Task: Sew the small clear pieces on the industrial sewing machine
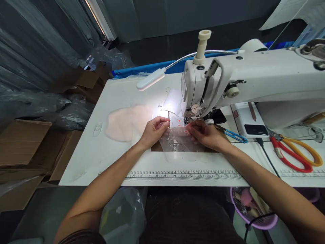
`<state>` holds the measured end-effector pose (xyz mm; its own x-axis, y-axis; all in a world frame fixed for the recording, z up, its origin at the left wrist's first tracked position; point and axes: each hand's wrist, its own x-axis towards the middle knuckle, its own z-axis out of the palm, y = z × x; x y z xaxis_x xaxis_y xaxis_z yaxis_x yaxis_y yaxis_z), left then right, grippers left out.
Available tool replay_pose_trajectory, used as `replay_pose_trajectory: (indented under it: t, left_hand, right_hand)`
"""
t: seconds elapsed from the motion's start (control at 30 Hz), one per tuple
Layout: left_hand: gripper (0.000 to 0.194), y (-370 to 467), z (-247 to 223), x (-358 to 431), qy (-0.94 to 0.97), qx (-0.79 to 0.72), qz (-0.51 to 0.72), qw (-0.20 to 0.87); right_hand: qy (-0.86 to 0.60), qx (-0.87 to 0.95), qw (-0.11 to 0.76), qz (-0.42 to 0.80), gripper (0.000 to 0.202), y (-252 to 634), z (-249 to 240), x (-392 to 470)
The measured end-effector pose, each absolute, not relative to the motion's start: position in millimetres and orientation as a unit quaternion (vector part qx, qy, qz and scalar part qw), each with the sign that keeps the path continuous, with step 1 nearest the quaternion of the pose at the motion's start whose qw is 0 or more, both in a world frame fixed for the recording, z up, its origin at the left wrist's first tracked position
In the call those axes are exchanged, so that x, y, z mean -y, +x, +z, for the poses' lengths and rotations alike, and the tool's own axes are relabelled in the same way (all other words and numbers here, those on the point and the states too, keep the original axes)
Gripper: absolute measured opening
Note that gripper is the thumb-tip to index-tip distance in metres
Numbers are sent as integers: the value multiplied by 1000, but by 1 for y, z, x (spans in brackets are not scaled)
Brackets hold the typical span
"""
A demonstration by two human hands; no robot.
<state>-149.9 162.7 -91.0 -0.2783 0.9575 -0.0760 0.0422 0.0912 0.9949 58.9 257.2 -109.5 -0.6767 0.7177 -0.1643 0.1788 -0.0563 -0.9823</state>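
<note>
Pinching a translucent sheet (175,133) near either side with left hand (154,130) and right hand (203,133), slightly apart, probably for tautness, just before the sewing machine (259,76) on the table (86,166). Reaching forward and inward, with curled fingers, under a low-set lamp (151,79), presumably for clearer sight.

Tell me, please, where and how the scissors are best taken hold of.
Probably by the red handle and orange handle, coming from the front right of the table. Their finger loops lie spread towards that side, while the metal end points the opposite way, towards the white device.
</note>
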Motion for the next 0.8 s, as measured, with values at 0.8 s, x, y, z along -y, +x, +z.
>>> replay_pose_trajectory:
  t: [0.8]
  left_hand:
    - [29, -147, -86, -162, 231, -498, 650, 525]
  right_hand:
    - [-430, 588, 276, 627, 66, 51, -101, -251]
